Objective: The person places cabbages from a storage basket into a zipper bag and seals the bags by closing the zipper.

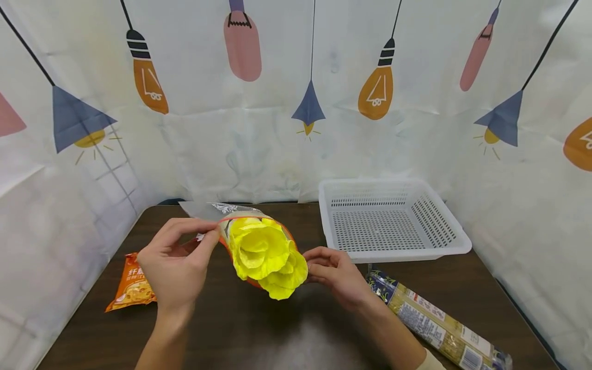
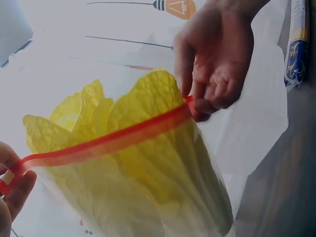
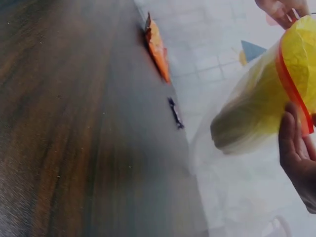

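A clear zip bag (image 2: 111, 139) with a red zip strip holds a yellow leafy cabbage (image 1: 259, 252). Ruffled leaves stick out past the open mouth, which faces me in the head view. My left hand (image 1: 178, 262) pinches the left end of the strip between thumb and fingers. At the opposite end, my right hand (image 2: 219, 59) pinches the strip with bent fingers. The bag is held up above the table, its clear lower part reaching away from me. In the right wrist view the cabbage's pale base shows through the plastic.
An orange snack packet (image 1: 134, 282) lies at the table's left. A white plastic basket (image 1: 398, 254) stands at the back right. In front of it, a long noodle packet (image 1: 439, 321) lies slantwise near my right forearm. A printed cloth (image 1: 277, 159) hangs behind the table.
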Tool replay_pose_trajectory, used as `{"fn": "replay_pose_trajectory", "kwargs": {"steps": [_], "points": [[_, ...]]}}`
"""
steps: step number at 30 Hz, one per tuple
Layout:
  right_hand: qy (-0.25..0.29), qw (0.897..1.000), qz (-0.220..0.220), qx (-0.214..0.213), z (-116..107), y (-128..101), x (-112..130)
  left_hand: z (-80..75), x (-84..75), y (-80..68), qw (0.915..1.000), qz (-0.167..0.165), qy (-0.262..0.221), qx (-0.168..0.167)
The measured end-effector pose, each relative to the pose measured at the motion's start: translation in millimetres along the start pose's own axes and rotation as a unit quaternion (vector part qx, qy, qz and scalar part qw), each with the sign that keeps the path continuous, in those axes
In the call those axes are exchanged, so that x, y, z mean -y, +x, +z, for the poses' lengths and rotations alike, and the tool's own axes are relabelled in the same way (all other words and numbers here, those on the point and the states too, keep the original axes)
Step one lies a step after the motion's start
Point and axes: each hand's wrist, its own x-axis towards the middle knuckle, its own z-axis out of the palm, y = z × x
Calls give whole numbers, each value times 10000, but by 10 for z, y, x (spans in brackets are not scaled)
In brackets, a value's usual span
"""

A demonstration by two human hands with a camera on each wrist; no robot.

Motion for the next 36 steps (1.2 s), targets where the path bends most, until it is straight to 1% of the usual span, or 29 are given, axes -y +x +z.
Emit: {"fn": "replay_pose_trajectory", "kwargs": {"steps": [4,9,12,15,17,20,22,27,30,35,36], "points": [[-115,9980,-388,-477,-1,-14,66,-43,10,30,9994,-233,-245,-98],[-430,9925,-825,-790,-10,-37,167,-94,33,49,9986,-402,-322,-95],[-555,9880,-1061,-973,-18,-41,228,-121,36,53,9985,-548,18,-2],[-590,9839,-1247,-1136,-18,-29,289,-138,35,64,9958,-777,484,83],[-622,9807,-1382,-1238,-17,-13,329,-142,36,77,9939,-917,608,114],[-663,9759,-1532,-1409,-14,9,396,-146,49,96,9937,-1039,404,133],[-690,9728,-1609,-1517,-15,22,438,-146,60,102,9937,-1101,133,151],[-722,9675,-1738,-1690,-21,58,512,-153,84,117,9925,-1204,-61,200],[-757,9639,-1828,-1782,-27,93,536,-166,98,136,9921,-1232,-14,249],[-1009,9578,-1796,-2005,-30,137,565,-197,123,134,9915,-1175,-374,410],[-1052,9567,-1784,-2046,-30,143,569,-203,123,132,9917,-1150,-341,454]]}}
